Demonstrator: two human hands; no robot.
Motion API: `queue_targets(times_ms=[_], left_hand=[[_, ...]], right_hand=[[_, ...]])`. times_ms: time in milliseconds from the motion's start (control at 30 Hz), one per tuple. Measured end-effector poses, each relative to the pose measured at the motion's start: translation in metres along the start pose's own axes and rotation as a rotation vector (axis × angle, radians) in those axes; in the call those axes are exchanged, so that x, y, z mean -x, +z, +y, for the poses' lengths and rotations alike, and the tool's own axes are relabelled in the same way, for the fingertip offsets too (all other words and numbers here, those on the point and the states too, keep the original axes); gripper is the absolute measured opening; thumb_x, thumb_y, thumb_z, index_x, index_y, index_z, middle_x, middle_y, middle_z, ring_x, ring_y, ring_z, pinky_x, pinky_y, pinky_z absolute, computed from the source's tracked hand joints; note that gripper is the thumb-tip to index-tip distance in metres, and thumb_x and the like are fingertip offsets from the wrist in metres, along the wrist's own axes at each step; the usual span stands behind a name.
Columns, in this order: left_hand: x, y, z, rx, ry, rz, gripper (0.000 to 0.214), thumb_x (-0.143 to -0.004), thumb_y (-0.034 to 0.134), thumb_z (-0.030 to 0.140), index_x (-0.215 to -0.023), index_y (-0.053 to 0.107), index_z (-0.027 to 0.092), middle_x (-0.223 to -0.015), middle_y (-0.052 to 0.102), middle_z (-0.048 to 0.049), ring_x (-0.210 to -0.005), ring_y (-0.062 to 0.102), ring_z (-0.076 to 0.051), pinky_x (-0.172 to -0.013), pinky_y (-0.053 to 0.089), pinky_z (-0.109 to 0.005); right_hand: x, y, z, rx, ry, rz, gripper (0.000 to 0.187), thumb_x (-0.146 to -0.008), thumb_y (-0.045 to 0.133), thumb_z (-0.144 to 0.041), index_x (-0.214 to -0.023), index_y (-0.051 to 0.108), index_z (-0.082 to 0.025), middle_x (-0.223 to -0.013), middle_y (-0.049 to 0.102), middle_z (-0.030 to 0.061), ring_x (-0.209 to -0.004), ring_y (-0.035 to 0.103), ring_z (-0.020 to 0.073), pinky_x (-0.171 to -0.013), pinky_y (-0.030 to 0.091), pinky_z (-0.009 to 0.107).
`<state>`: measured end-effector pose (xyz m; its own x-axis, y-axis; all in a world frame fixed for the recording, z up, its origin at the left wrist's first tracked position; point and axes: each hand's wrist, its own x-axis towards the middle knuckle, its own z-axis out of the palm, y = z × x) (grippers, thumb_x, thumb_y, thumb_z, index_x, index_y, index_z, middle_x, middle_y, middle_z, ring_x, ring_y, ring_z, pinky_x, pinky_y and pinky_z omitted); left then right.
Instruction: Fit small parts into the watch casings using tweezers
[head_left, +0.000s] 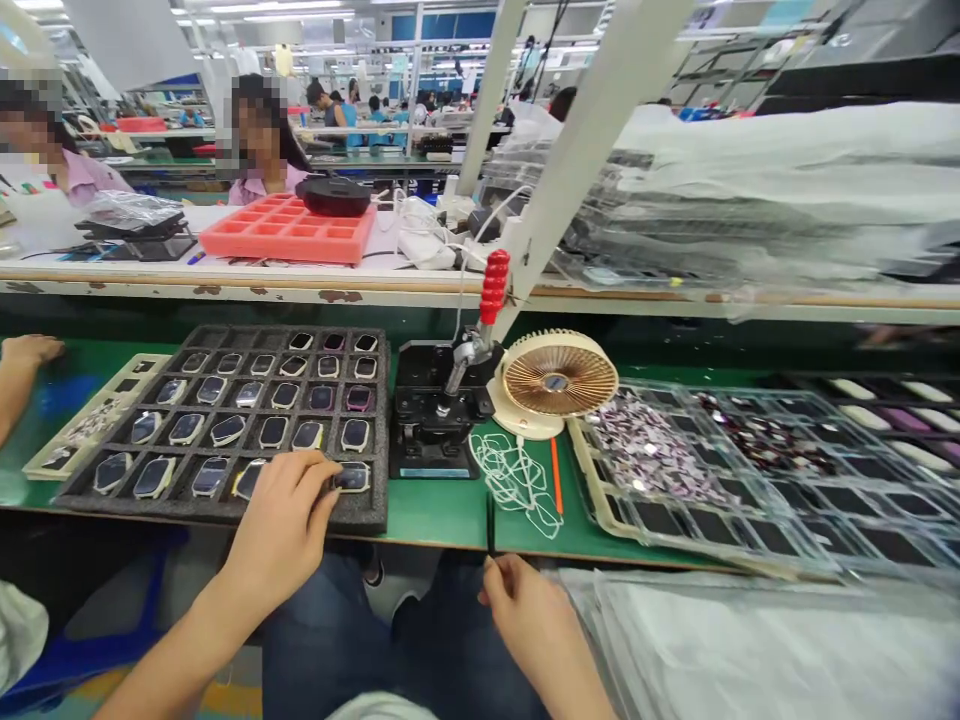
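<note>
Foam tray, dark grey and divided into rectangular pockets (225, 505), lies on the green bench surface (435, 510) at the left of the work position. Its pockets carry rounded-rectangular watch units with dark faces and pale or purple rims (274, 432), one unit per occupied pocket. In the rear row, units are visible in the three rightmost pockets.

Left hand (296, 505): extended over the front row, fingertips at the left edge of the watch unit with a dark face in the front right corner pocket (356, 477). That unit is located inside its pocket. Whether the fingers grip it or only touch it cannot be told.

Right hand (529, 610): positioned at the front bench edge, thumb and forefinger closed on the lower end of a thin black stick-shaped tool (490, 525), which points away from the body.

Just right of the foam tray stands a black metal toggle press (442, 410) with a red ribbed handle (495, 287), pointing upward. Beside it stands a round beige desk fan (559, 375); a tangled white cable (510, 475) and a slim orange stick (556, 475) lie in front. Further right, a cream-rimmed tray (600, 500) contains small glittering pieces (652, 445).
</note>
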<state>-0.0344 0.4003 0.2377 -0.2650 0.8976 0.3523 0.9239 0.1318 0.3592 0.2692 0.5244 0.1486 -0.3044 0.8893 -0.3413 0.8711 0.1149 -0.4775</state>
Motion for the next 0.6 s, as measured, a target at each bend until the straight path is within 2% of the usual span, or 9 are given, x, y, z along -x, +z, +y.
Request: queue_targets(times_ms=[67,167,267,333,467,600], left_hand=[[-0.009,0.0,0.001,0.007,0.121,-0.093,0.029,-0.098,0.053,0.018,-0.123,0.066,0.026,-0.125,0.07,-0.0106,-0.116,0.063,-0.033,-0.102,0.048,-0.049],[-0.023,-0.001,-0.002,-0.059,0.239,-0.195,0.028,-0.096,0.058,0.02,-0.122,0.067,0.022,-0.123,0.072,-0.0121,-0.111,0.064,-0.035,-0.099,0.049,-0.05],[-0.034,-0.003,-0.002,-0.206,0.312,-0.298,0.027,-0.097,0.058,0.018,-0.121,0.068,0.015,-0.121,0.071,-0.0151,-0.107,0.064,-0.037,-0.094,0.05,-0.05],[-0.037,-0.004,0.003,-0.304,0.342,-0.321,0.028,-0.097,0.054,0.012,-0.12,0.069,0.011,-0.117,0.071,-0.0168,-0.104,0.064,-0.036,-0.094,0.05,-0.05],[-0.038,-0.006,0.011,-0.364,0.354,-0.288,0.03,-0.096,0.053,0.009,-0.121,0.069,0.009,-0.112,0.073,-0.0166,-0.103,0.066,-0.036,-0.097,0.049,-0.049],[-0.033,-0.001,0.008,-0.295,0.33,-0.245,0.028,-0.103,0.048,0.018,-0.119,0.069,0.01,-0.11,0.075,-0.0158,-0.103,0.066,-0.034,-0.098,0.048,-0.049]], right_hand=[[0.013,0.007,0.007,0.01,-0.024,0.123,0.03,-0.104,0.046,-0.03,-0.091,0.072,-0.023,-0.078,0.078,0.0079,-0.073,0.075,0.0252,-0.065,0.044,0.03],[0.027,0.006,0.016,-0.013,-0.05,0.316,0.037,-0.107,0.038,-0.035,-0.107,0.071,-0.019,-0.083,0.078,0.0108,-0.073,0.076,0.0269,-0.066,0.047,0.032],[0.033,-0.011,0.016,-0.104,-0.104,0.465,0.043,-0.108,0.036,-0.044,-0.109,0.071,-0.019,-0.089,0.079,0.0118,-0.075,0.076,0.028,-0.067,0.05,0.034],[0.033,-0.029,0.012,-0.176,-0.138,0.536,0.042,-0.107,0.041,-0.05,-0.105,0.072,-0.021,-0.09,0.079,0.0098,-0.072,0.075,0.0259,-0.067,0.051,0.033],[0.028,-0.06,-0.002,-0.257,-0.193,0.612,0.039,-0.105,0.049,-0.054,-0.099,0.072,-0.023,-0.083,0.078,0.0042,-0.066,0.072,0.0215,-0.065,0.05,0.03],[0.009,-0.062,-0.014,-0.228,-0.271,0.54,0.033,-0.105,0.05,-0.047,-0.093,0.07,-0.023,-0.078,0.075,0.0032,-0.068,0.071,0.0208,-0.065,0.048,0.029]])
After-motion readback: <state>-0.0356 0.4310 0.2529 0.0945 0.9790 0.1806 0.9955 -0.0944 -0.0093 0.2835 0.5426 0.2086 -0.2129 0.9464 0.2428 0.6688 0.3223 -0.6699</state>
